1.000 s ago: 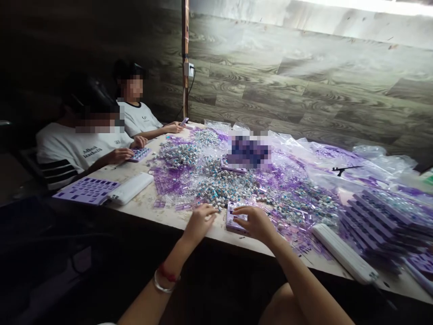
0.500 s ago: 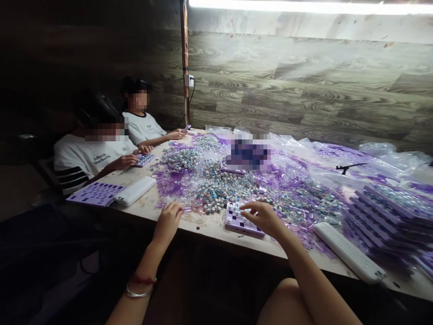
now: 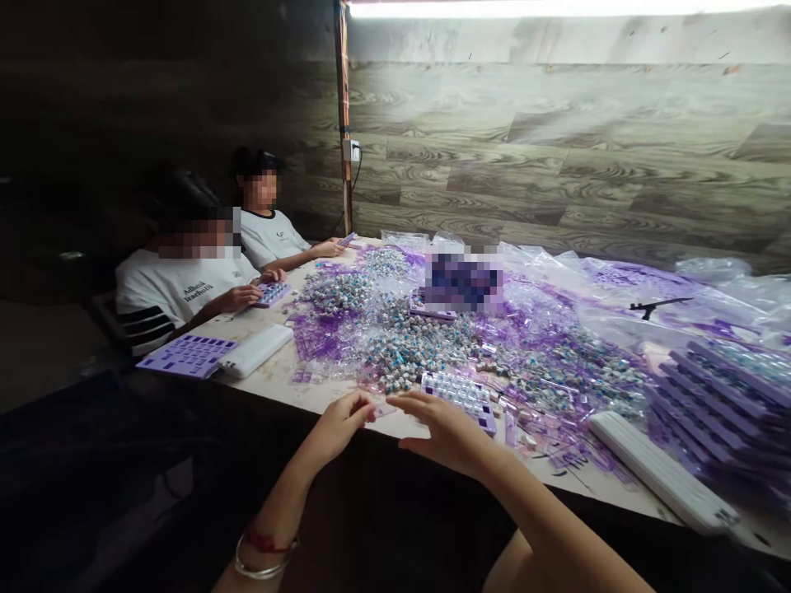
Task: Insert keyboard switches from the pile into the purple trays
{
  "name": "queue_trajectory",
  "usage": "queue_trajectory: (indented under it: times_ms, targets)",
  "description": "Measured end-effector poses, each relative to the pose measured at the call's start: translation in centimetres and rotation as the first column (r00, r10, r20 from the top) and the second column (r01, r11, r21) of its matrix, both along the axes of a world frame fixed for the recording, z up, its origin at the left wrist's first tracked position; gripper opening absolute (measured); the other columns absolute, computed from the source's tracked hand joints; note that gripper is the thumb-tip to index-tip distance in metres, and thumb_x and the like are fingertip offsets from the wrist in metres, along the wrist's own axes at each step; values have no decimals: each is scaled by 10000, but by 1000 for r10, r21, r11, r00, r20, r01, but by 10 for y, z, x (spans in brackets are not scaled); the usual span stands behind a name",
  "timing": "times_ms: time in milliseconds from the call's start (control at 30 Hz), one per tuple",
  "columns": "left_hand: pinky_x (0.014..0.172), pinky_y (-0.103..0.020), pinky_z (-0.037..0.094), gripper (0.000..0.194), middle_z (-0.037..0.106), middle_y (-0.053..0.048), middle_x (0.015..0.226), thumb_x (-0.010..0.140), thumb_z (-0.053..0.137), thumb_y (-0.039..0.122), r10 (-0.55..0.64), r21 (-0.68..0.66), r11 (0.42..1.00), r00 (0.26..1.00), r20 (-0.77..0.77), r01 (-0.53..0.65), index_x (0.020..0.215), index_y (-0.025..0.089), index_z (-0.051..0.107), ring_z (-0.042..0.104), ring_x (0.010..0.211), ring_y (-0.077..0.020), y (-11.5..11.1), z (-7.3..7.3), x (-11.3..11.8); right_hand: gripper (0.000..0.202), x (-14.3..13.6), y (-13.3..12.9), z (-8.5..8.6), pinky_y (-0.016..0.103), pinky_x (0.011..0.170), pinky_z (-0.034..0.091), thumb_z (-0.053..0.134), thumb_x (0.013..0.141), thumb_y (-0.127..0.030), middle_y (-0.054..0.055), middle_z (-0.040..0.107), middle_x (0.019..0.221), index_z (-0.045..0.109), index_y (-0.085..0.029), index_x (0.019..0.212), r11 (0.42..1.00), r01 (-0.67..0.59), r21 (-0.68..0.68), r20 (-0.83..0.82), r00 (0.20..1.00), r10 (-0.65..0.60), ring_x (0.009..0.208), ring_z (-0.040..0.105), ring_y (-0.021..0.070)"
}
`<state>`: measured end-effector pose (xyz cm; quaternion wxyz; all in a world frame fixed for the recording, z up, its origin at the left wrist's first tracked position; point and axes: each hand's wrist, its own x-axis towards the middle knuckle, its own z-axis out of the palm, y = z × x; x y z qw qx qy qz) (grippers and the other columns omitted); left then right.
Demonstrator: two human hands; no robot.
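Low over the table's front edge, my left hand (image 3: 342,422) is closed, thumb against curled fingers. What it holds, if anything, is too small to make out; a pinkish clear piece (image 3: 384,407) shows just beyond its fingertips. Facing it, my right hand (image 3: 436,430) is open, thumb apart from its stretched fingers, with nothing visible in between. Behind the right hand lies a small purple keyboard case (image 3: 488,418) filled with rows of clear-topped pieces, partly covered by that hand. Beyond it spreads a heap of small white-and-blue key switches (image 3: 401,354).
Clear purple strips (image 3: 325,329) litter the table. Purple keyboard cases stand stacked (image 3: 717,403) at right, near a white bar-shaped object (image 3: 664,469). Another white bar (image 3: 256,350) lies by a purple plate (image 3: 189,356) at left. Two co-workers (image 3: 179,288) sit at the left side.
My right hand has left the keyboard case and moved left and nearer, its fingers opening out. My left hand has moved right and slightly nearer, so the hands almost meet.
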<state>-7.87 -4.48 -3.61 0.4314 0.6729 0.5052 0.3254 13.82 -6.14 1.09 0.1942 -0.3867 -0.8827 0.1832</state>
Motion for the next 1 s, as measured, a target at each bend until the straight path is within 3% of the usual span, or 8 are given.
queue_trajectory:
  times_ms: [267,333,400,467,533,633,800,1000]
  targets:
    - [649,-268,421,311,606,-14,717,804,500,449,-132,-61,988,984,117,140,767,151,583,521,640,-145,-2,-2,22,222,-1,5,-2,290,771,511,594,820,-123,73,674,976,663,-192,1020,985,-46,169,181,983,15,907,644,207]
    - [656,-285,442,286,622,-32,770,836,474,406,-53,51,997,998,25,51,815,156,612,545,680,-165,4,-6,20,215,2,6,-1,290,756,510,590,815,-117,75,678,956,667,-191,1002,981,-37,192,181,983,2,892,646,210]
    - [746,-333,467,228,632,-67,897,849,467,320,159,281,951,983,-87,-128,882,168,633,565,829,-212,13,-12,13,206,8,5,2,282,737,508,590,802,-111,71,682,946,671,-195,973,981,7,195,143,989,-35,867,650,203]
    - [902,-413,430,194,616,-98,1025,825,485,210,421,537,797,892,-163,-277,927,180,648,514,1022,-269,24,-20,0,190,15,6,5,263,706,504,592,798,-124,56,685,933,670,-206,950,983,75,170,62,994,-86,812,654,180]
    - [956,-462,396,232,601,-112,1081,793,525,163,572,655,693,783,-245,-301,977,192,664,463,1082,-311,34,-28,-14,178,26,8,7,253,690,501,595,802,-150,41,686,913,664,-214,953,981,131,145,-32,991,-128,760,651,158]
    - [949,-450,413,261,607,-98,1056,793,502,129,593,688,684,734,-331,-243,957,206,690,464,1056,-309,45,-36,-32,162,44,14,6,264,687,502,599,794,-162,40,689,888,662,-207,937,966,199,162,-127,975,-180,729,645,154]
    - [936,-406,450,326,602,-96,993,789,442,104,541,664,708,790,-290,-241,1010,166,675,541,975,-254,50,-39,-47,117,69,24,1,276,630,513,604,787,-195,42,693,787,673,-192,882,940,288,182,-189,948,-254,648,636,154]
    - [931,-426,455,218,610,-98,979,779,530,190,600,701,638,776,-193,-319,936,156,678,563,969,-271,52,-34,-53,131,80,27,-4,260,586,529,597,798,-240,36,685,740,687,-191,880,939,315,138,-251,928,-275,611,631,143]
